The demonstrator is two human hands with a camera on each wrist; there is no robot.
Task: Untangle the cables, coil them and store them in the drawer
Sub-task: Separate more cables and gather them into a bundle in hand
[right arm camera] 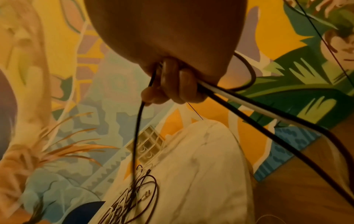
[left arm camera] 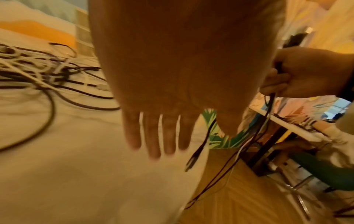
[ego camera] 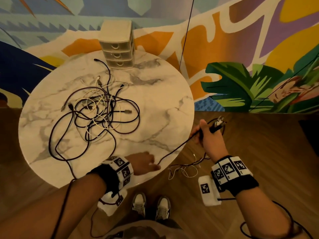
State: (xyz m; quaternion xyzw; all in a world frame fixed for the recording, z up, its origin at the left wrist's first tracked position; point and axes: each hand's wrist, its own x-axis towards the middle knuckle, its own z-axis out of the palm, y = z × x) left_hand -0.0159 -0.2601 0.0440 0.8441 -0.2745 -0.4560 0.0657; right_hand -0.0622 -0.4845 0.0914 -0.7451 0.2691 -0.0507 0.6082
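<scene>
Both wrists sit closest to me, one dark cable stretched between the hands.

Head view: my left hand [ego camera: 145, 163] lies flat-fingered by the table [ego camera: 164, 107] edge beside the dark cable [ego camera: 174, 150]; my right hand [ego camera: 206, 133] grips it off the table, while the tangle [ego camera: 96, 109] lies mid-table before the drawer unit [ego camera: 118, 47]. Left wrist view: fingers [left arm camera: 161, 136] spread, holding nothing. Right wrist view: fingers [right arm camera: 172, 84] curled round several strands. Cables look light and limp; I judge grasping near plugs easiest.
</scene>
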